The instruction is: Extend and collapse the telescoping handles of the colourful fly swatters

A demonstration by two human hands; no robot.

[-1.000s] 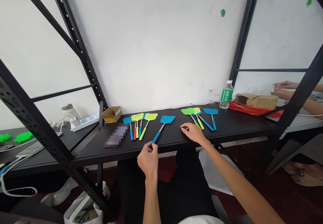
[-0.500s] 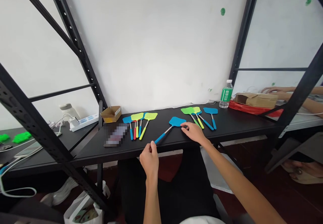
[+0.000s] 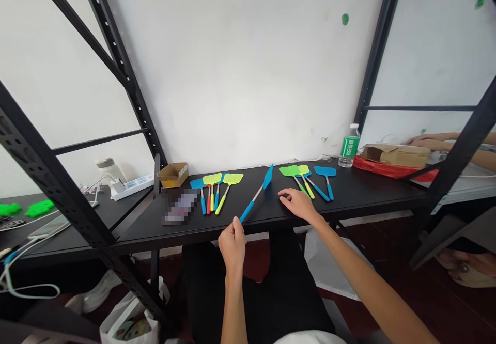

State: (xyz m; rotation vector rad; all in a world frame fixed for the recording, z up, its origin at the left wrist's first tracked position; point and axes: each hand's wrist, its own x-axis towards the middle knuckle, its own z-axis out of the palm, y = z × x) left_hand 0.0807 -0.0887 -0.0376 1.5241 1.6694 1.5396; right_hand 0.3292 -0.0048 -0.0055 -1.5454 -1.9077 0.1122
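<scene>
My left hand (image 3: pixel 232 240) sits at the near edge of the desk (image 3: pixel 349 194), fingers pinched on the butt of the blue fly swatter (image 3: pixel 256 195); my knuckles hide the very end of its handle. The swatter slants up and away from my grip, its head turned nearly edge-on above the desk, so I cannot make out the mesh. My right hand (image 3: pixel 298 203) lies flat on the desk just to the right of it, fingers loosely spread, holding nothing; its fingertips are just short of the handles of the right-hand bunch of swatters (image 3: pixel 306 176), green, yellow and blue. To the left of my swatter lies another bunch of swatters (image 3: pixel 215 189), their handles overlapping so I cannot count them surely. Beside those is a flat thing that is blurred out (image 3: pixel 180 205), and behind it a small open cardboard box (image 3: pixel 173 173). A black frame post (image 3: pixel 46 178) crosses in front of the left side and cuts off the neighbouring surface with its power strip (image 3: pixel 129 185). Far right stand a green-labelled bottle (image 3: pixel 349 146) and a brown box on a red tray (image 3: pixel 395 155); another person's hand (image 3: pixel 420 140) shows partly behind a post.
</scene>
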